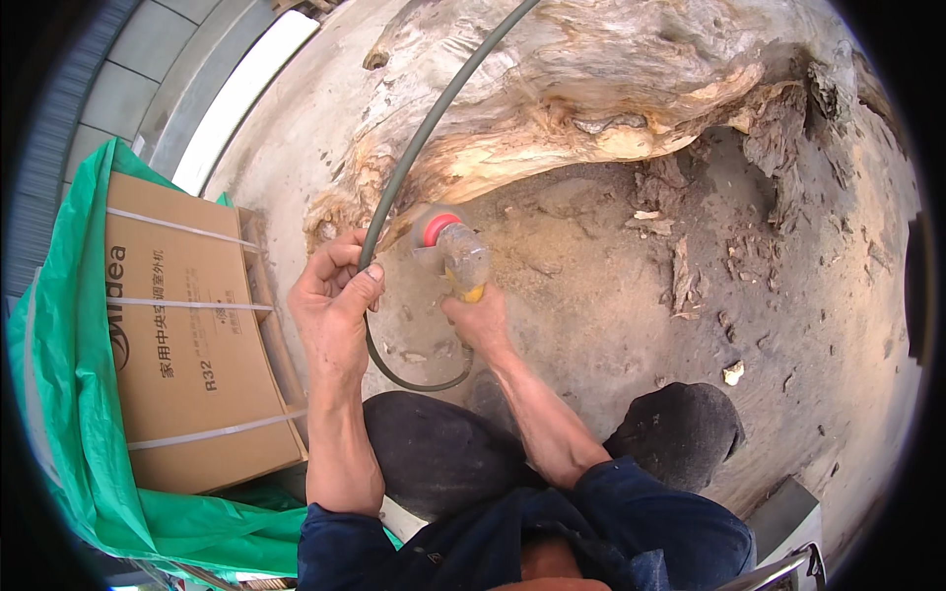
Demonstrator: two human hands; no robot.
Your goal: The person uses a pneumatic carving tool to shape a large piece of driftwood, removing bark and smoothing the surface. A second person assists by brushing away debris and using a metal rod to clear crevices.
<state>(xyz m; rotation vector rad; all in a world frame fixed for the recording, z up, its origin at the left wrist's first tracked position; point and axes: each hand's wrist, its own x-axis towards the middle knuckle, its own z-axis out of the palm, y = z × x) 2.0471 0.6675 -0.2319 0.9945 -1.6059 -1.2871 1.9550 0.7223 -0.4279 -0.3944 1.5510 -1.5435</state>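
Note:
My right hand is wrapped round the yellow rear end of a dusty angle grinder. A red ring shows at the tool's head, and its disc looks blurred, close to the lower left end of a big weathered log. My left hand pinches a dark green hose or cable between thumb and fingers. That line arcs from the top of the view through my left hand, then loops below toward the grinder; where it joins is hidden by my right hand.
To the left stands a large strapped cardboard box on a wooden pallet, partly wrapped in a green tarp. Bark pieces and sawdust lie on the concrete floor right of the log. A metal frame is at the lower right.

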